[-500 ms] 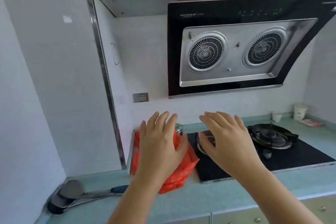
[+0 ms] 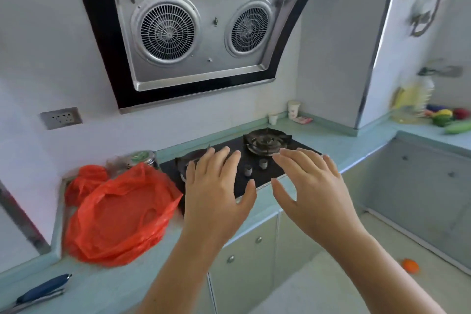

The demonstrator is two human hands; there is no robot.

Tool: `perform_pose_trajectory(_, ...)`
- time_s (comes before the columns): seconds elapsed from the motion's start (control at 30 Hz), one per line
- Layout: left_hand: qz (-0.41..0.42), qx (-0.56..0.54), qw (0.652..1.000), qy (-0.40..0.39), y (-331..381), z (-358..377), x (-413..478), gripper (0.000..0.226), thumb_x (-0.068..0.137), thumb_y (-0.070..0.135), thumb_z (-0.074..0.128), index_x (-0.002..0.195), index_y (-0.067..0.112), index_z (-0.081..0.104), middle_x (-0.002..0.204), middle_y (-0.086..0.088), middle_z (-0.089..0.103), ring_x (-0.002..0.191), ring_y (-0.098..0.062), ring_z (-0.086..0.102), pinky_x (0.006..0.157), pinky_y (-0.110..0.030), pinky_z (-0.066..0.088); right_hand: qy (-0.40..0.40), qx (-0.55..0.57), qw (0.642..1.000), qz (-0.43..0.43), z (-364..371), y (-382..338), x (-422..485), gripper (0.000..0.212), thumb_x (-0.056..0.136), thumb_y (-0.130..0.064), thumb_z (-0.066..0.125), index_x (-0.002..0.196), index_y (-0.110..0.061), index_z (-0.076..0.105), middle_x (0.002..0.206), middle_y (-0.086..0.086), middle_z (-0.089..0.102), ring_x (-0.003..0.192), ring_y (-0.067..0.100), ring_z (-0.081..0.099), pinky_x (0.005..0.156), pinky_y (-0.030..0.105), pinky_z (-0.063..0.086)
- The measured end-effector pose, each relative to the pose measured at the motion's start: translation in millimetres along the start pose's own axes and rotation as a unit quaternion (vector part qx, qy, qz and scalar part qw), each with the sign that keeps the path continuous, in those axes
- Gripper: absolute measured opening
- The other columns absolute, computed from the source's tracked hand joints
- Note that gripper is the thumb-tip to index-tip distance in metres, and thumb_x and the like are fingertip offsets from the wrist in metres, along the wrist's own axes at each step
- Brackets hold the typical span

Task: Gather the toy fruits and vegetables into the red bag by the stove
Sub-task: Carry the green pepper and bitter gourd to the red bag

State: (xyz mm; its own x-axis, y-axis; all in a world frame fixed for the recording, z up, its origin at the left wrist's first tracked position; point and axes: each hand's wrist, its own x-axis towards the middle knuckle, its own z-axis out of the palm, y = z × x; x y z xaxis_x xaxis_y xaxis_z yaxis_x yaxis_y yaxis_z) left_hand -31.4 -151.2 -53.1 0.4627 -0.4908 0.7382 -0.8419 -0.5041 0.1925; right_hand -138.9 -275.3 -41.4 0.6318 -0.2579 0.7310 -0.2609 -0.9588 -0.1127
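The red bag (image 2: 119, 214) lies crumpled and flat on the counter, left of the black stove (image 2: 254, 160). My left hand (image 2: 216, 191) hovers over the stove's front edge, just right of the bag, fingers spread and empty. My right hand (image 2: 311, 186) is beside it, also spread and empty. Toy fruits and vegetables (image 2: 446, 117) sit in a small pile on the far right counter, among them a green cucumber (image 2: 458, 127). An orange toy fruit (image 2: 410, 265) lies on the floor at lower right.
A range hood (image 2: 198, 30) hangs above the stove. A metal jar (image 2: 142, 158) stands behind the bag. Two paper cups (image 2: 293, 109) are in the back corner. An oil bottle (image 2: 413, 99) stands by the toys. A blue-handled tool (image 2: 43, 289) lies at lower left.
The view has swung right and down, which reveals the right counter and the floor. My left hand has come off the red bag, and both hands now hover over the stove.
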Motion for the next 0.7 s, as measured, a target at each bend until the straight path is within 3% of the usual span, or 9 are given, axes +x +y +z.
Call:
perform_pose_trajectory(0.37,0.093,-0.099,0.990,-0.040,140.1,95.9,16.5,0.052,0.079,0.043,0.043,0.116,0.011,0.061,0.119,-0.008,0.062,0.116,-0.030,0.053,0.096,-0.056,0.036,0.007,-0.070,0.991,0.111,-49.1,138.3,-53.9,0.042,0.080,-0.037,0.044,0.109,-0.013,0.064,0.110,0.002,0.066,0.105,0.026,0.059,0.091,0.051,0.045)
perform_pose_trajectory(0.7,0.159,-0.194,0.964,-0.092,269.5,173.2,21.8,0.051,0.080,0.042,0.044,0.116,0.010,0.060,0.117,-0.010,0.063,0.113,-0.032,0.055,0.092,-0.056,0.043,0.001,-0.141,0.970,0.199,-94.7,255.3,-106.0,0.044,0.079,-0.038,0.043,0.109,-0.014,0.064,0.111,0.002,0.066,0.106,0.027,0.059,0.092,0.053,0.044)
